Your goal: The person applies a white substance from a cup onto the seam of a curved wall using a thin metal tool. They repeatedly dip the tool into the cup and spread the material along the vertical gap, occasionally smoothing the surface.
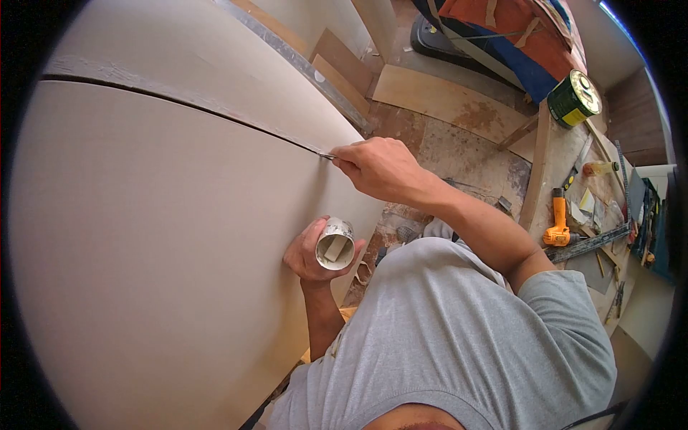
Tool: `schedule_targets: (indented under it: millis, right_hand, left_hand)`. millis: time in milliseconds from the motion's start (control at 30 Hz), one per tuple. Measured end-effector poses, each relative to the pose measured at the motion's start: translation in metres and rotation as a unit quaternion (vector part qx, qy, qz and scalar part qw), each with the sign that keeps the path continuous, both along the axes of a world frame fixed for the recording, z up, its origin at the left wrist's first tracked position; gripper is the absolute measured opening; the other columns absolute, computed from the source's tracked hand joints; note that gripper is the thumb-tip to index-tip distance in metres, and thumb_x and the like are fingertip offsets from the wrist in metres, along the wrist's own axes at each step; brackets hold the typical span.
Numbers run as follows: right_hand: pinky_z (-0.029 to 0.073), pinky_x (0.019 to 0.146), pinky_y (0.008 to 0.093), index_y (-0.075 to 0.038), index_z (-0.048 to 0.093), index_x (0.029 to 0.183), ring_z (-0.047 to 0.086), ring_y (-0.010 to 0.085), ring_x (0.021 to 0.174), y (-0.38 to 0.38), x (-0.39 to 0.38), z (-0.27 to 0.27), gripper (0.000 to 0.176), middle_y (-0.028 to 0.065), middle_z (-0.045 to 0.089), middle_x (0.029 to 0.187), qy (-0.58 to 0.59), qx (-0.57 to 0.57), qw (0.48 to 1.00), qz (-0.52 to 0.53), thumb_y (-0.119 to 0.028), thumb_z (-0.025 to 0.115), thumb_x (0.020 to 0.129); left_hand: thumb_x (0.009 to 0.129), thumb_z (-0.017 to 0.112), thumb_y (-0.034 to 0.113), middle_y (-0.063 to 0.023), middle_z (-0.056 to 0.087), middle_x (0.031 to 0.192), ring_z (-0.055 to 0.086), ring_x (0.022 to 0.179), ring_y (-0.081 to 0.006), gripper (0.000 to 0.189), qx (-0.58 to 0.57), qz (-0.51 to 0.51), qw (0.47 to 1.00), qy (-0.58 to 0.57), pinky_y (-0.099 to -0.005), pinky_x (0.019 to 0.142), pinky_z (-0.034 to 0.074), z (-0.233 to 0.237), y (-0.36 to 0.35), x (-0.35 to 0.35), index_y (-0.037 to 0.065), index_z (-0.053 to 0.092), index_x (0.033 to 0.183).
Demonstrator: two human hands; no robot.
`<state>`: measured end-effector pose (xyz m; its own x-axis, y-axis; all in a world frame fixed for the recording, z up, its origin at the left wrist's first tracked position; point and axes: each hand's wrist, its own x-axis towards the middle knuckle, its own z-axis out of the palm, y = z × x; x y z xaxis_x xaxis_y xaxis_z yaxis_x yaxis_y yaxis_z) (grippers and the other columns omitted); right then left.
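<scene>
My left hand (304, 252) is wrapped round a small round can (345, 228) with whitish smears on its wall. The can tilts its open mouth toward me, and a pale flat piece stands inside it. My right hand (380, 166) pinches a thin metal blade (327, 155), most of it hidden by the fingers. The blade's tip touches the dark narrow gap (208, 111) that runs across the large pale panel (179, 236). Whitish rough filler (107, 68) lies along the gap's upper side.
At right, a workbench (542, 172) carries a green can (575, 99), a yellow cordless drill (558, 218), a small bottle (600, 168) and several hand tools. Wooden boards (444, 104) lie on the stained floor (437, 143). A metal-edged strip (308, 68) runs beyond the panel.
</scene>
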<state>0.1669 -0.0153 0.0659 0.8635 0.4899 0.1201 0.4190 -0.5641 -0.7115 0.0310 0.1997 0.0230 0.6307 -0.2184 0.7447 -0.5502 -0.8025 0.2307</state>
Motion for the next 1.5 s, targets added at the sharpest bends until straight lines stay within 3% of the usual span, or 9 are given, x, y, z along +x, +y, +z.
schedule_targets:
  millis: [133,433,600,700,900,1433,1500]
  right_hand:
    - [0.063,0.078,0.0517,-0.011,0.083,0.124,0.079,0.041,0.09,0.0,0.0,0.004,0.026,0.0185,0.082,0.099,-0.012,0.021,1.0,-0.003,-0.026,0.067,0.109]
    - [0.062,0.078,0.0521,-0.01,0.084,0.119,0.078,0.041,0.09,0.001,0.0,0.015,0.025,0.0171,0.082,0.1,-0.018,0.033,0.999,0.001,-0.027,0.067,0.109]
    - [0.059,0.074,0.0523,-0.007,0.083,0.108,0.075,0.0416,0.084,0.001,0.0,0.027,0.027,0.0181,0.078,0.089,-0.024,0.038,0.999,-0.004,-0.029,0.068,0.11]
    - [0.06,0.076,0.0556,-0.004,0.082,0.103,0.075,0.0461,0.083,0.0,0.0,0.036,0.025,0.0232,0.078,0.088,-0.01,0.044,0.999,0.003,-0.024,0.067,0.108]
    - [0.058,0.073,0.0558,-0.003,0.08,0.097,0.073,0.0467,0.079,0.001,0.0,0.042,0.028,0.023,0.076,0.082,-0.038,0.056,0.998,0.001,-0.025,0.067,0.109]
    - [0.059,0.075,0.0554,-0.003,0.078,0.098,0.074,0.0454,0.082,0.003,0.004,0.075,0.03,0.0212,0.077,0.087,-0.076,0.076,0.994,0.009,-0.028,0.066,0.111]
    - [0.059,0.072,0.0524,-0.004,0.078,0.101,0.074,0.043,0.081,0.003,0.002,0.086,0.027,0.0191,0.077,0.088,-0.141,0.18,0.973,-0.021,-0.027,0.068,0.111]
  left_hand:
    - [0.082,0.098,0.055,-0.0128,0.081,0.1,0.083,0.081,-0.0303,0.08,0.008,0.006,1.0,0.001,-0.0398,0.072,0.07,-0.002,0.001,-0.001,0.002,0.064,0.132]
    - [0.079,0.1,0.054,-0.0131,0.082,0.098,0.082,0.077,-0.0299,0.08,0.015,0.004,1.0,-0.014,-0.0381,0.066,0.068,0.005,-0.001,0.001,0.005,0.064,0.131]
    - [0.079,0.1,0.056,-0.012,0.082,0.098,0.082,0.076,-0.0288,0.082,0.036,0.016,0.999,-0.011,-0.0367,0.064,0.067,0.007,-0.001,0.0,0.004,0.064,0.131]
    - [0.079,0.1,0.056,-0.0114,0.082,0.098,0.081,0.073,-0.0277,0.081,0.026,0.014,0.999,-0.014,-0.035,0.062,0.066,0.002,0.001,0.0,0.003,0.065,0.129]
    - [0.078,0.1,0.057,-0.0099,0.081,0.1,0.079,0.07,-0.0261,0.079,0.019,0.003,0.999,-0.04,-0.0337,0.058,0.063,0.003,0.001,0.004,0.003,0.068,0.126]
    - [0.085,0.095,0.061,-0.0078,0.08,0.099,0.079,0.071,-0.0246,0.078,0.037,0.012,0.998,-0.059,-0.0344,0.058,0.062,0.006,0.0,0.005,0.002,0.069,0.129]
    - [0.087,0.093,0.061,-0.0077,0.079,0.098,0.079,0.071,-0.0244,0.075,0.023,0.009,0.999,-0.039,-0.0344,0.057,0.062,0.004,0.0,0.004,0.002,0.069,0.126]
